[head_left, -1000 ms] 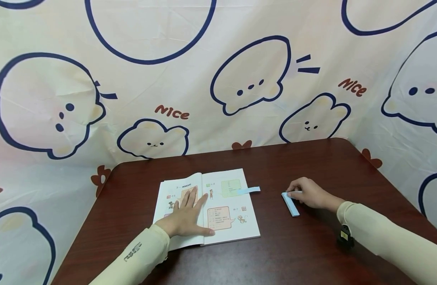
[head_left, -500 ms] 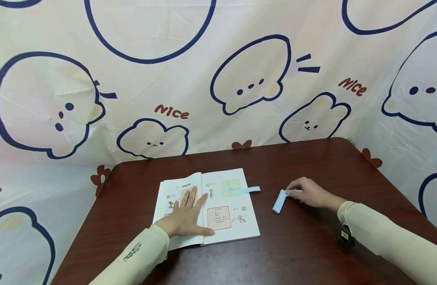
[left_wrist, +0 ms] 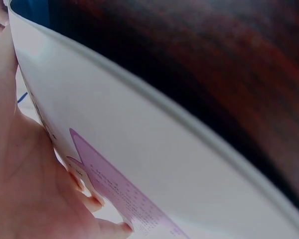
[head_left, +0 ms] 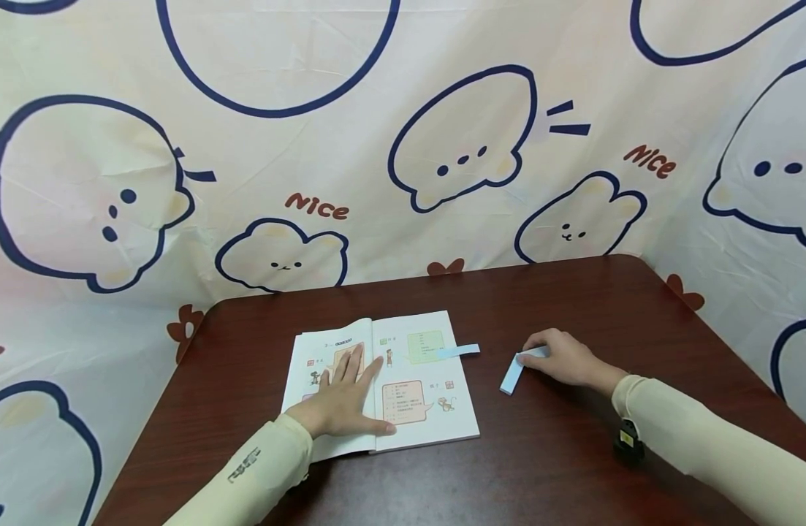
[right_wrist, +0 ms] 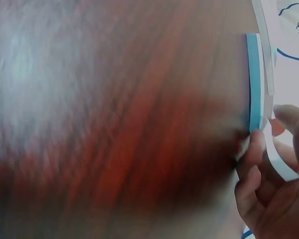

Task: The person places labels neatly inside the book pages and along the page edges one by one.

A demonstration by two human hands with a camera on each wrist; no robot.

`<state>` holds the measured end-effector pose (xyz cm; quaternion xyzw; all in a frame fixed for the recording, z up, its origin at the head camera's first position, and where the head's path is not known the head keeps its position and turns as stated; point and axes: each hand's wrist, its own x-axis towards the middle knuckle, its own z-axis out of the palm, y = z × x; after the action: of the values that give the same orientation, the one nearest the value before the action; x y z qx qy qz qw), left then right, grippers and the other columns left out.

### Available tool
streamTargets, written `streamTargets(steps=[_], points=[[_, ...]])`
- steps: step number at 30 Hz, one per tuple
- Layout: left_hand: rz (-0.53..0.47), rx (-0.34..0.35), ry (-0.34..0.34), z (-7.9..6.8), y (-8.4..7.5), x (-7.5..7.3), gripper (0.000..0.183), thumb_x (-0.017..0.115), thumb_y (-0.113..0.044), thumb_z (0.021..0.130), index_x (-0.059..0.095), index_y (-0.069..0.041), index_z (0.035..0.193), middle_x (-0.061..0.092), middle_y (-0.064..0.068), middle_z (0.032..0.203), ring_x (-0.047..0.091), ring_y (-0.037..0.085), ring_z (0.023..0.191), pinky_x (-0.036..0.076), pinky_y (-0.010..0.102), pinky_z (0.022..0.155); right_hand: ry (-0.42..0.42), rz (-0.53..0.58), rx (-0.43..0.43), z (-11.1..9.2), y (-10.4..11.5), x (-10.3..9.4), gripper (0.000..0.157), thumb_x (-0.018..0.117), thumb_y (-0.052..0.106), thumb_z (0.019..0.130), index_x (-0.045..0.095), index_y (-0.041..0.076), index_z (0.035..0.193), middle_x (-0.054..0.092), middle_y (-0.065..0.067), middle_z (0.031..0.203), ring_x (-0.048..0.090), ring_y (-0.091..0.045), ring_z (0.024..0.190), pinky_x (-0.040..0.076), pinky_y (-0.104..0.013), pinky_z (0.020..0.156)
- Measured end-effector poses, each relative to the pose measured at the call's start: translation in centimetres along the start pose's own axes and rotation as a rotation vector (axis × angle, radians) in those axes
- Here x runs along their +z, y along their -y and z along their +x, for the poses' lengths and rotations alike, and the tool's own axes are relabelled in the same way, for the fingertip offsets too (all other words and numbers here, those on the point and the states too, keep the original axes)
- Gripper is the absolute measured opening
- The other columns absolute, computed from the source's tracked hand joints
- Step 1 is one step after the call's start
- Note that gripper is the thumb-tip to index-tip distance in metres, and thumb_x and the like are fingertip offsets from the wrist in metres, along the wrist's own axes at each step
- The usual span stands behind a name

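I count one open book [head_left: 409,372], left hand [head_left: 342,405] flat atop; one blue tab [head_left: 460,351]; one sticky-note pad [head_left: 511,374], right hand [head_left: 563,356] pinching, grip partly hidden.

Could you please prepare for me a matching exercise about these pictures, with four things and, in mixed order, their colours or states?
1. book
2. left hand
3. right hand
4. table

A. holding blue paper
B. dark reddish brown
C. open, showing printed pages
D. spread flat on the book

Pairs: 1-C, 2-D, 3-A, 4-B
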<state>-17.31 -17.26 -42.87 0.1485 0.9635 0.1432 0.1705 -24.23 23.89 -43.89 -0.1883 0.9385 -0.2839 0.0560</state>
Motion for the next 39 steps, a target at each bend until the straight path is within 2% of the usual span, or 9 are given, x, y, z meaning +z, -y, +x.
streamTargets(steps=[4,9,17,26,31,39], points=[[0.000,0.002,-0.002,0.0,0.1,0.1,0.124,0.072,-0.079,0.071,0.014,-0.021,0.164,-0.011,0.017,0.171,-0.004,0.041,0.159,0.011,0.076,0.116,-0.038,0.032,0.034,0.2,-0.1,0.6,0.026,0.078,0.036,0.089,0.075,0.011,0.096,0.072,-0.004,0.097,0.058,-0.016,0.084,0.049,-0.036,0.078],[0.000,0.003,-0.004,0.0,0.1,0.1,0.123,0.072,-0.079,0.071,0.014,-0.022,0.164,-0.011,0.017,0.171,-0.005,0.041,0.159,0.010,0.076,0.116,-0.062,0.096,0.054,0.3,-0.4,0.8,0.026,0.081,0.030,0.087,0.076,0.006,0.096,0.072,-0.007,0.096,0.058,-0.017,0.083,0.048,-0.034,0.077],[-0.003,-0.001,-0.008,0.0,0.1,0.0,0.123,0.072,-0.078,0.071,0.015,-0.022,0.164,-0.010,0.017,0.171,-0.004,0.041,0.159,0.010,0.076,0.117,-0.081,0.112,0.123,0.3,-0.4,0.6,0.030,0.082,0.029,0.085,0.076,0.001,0.094,0.072,-0.011,0.094,0.059,-0.018,0.081,0.048,-0.031,0.072],[0.005,-0.002,0.005,0.1,0.1,0.0,0.123,0.071,-0.079,0.071,0.014,-0.023,0.164,-0.013,0.016,0.171,-0.006,0.040,0.159,0.008,0.075,0.118,-0.012,0.192,0.075,0.5,-0.5,0.3,0.019,0.079,0.023,0.089,0.074,0.005,0.084,0.070,-0.007,0.089,0.054,-0.015,0.079,0.046,-0.027,0.072],[0.003,-0.001,0.001,0.1,0.0,0.0,0.123,0.071,-0.079,0.071,0.015,-0.022,0.164,-0.010,0.017,0.171,-0.004,0.041,0.159,0.009,0.075,0.117,0.041,0.211,0.011,0.6,-0.5,-0.2,0.017,0.076,0.020,0.091,0.073,0.005,0.083,0.068,-0.005,0.085,0.052,-0.011,0.076,0.044,-0.024,0.070],[0.007,-0.009,0.003,0.0,0.0,0.0,0.123,0.072,-0.079,0.071,0.015,-0.023,0.164,-0.010,0.016,0.171,-0.004,0.041,0.159,0.009,0.075,0.117,0.120,0.216,-0.071,1.1,-1.3,-0.5,0.017,0.072,0.018,0.094,0.074,0.004,0.083,0.062,0.001,0.075,0.047,-0.006,0.066,0.040,-0.022,0.061]])
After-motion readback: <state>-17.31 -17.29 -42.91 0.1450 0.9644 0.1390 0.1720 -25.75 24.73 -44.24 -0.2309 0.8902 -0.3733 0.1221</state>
